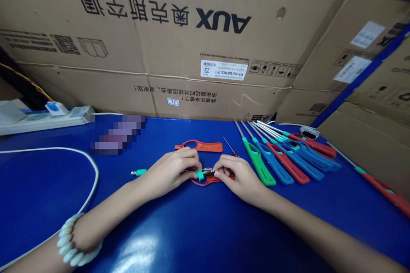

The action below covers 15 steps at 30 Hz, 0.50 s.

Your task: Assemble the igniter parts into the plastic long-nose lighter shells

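My left hand [179,165] is closed in a pinch on a small green trigger [200,175]. The fingertips of my right hand [235,172] pinch a black part [209,174] with a thin white wire looping above it. Both parts sit over an orange lighter handle half [205,182], which lies on the blue table and is partly covered by my right fingers. A second orange handle half [208,146] lies just beyond my hands. To the left, a green piece with a metal tip [139,172] sticks out past my left wrist.
A screwdriver [230,147] lies beyond my right hand. Several long-nosed lighters [282,158] are fanned out at the right, with another red one [381,187] farther right. A power strip [48,119] and white cable [96,175] are at left. Cardboard boxes [179,51] wall the back.
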Tool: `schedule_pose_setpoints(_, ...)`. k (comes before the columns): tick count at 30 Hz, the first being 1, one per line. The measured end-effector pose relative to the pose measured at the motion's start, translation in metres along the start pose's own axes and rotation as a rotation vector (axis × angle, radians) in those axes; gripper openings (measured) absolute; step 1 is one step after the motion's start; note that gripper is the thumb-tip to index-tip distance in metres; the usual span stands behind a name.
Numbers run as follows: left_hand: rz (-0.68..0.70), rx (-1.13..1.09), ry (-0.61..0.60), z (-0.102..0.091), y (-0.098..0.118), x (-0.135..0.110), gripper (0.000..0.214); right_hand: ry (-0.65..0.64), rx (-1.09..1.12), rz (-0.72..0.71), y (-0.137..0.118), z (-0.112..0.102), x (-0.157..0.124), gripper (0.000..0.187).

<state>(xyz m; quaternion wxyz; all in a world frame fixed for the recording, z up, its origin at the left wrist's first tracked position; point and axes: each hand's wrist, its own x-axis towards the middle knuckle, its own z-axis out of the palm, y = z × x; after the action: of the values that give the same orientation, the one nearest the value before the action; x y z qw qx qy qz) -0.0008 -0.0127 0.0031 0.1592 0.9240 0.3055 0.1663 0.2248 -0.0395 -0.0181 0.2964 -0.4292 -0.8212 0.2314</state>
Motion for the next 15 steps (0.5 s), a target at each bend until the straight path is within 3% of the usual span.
schedule_pose_setpoints(15,0.023,-0.037,0.010,0.0087,-0.0003,0.0037,0.011,0.024,0.025,-0.018,0.0034,0.0036,-0.0003,0.013)
